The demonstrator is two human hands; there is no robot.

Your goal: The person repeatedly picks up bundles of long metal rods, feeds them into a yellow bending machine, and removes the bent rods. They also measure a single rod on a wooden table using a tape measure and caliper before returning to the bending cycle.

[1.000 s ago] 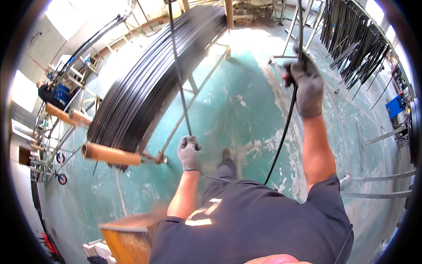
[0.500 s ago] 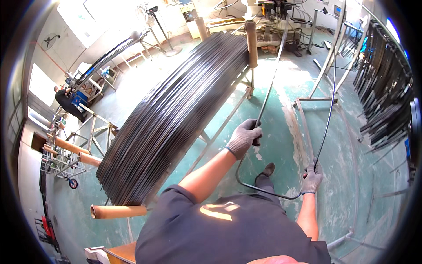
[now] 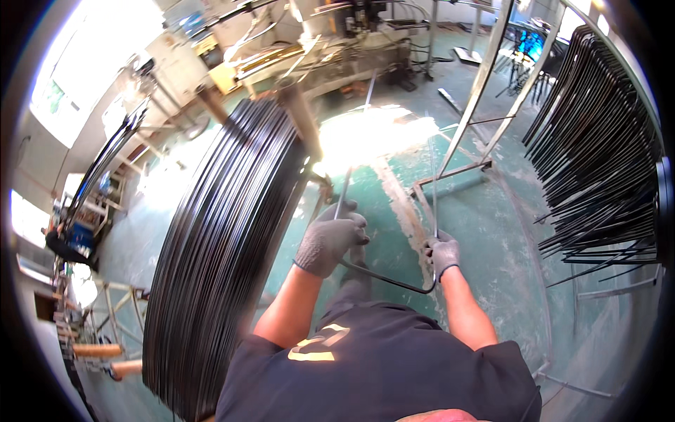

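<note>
Bent rod (image 3: pixel 394 283), right of the rod stack (image 3: pixel 218 246); likely light, springy; grip both sides; left hand (image 3: pixel 329 239), right hand (image 3: pixel 442 254): fingers curled round it

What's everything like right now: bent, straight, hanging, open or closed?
Black rod, bent into a U
Left hand, gloved, closed on the rod
Right hand, gloved, closed on the rod
Rod stack, piled together
Rods at right, hanging
Metal frame, standing
Green floor, worn in patches
</note>
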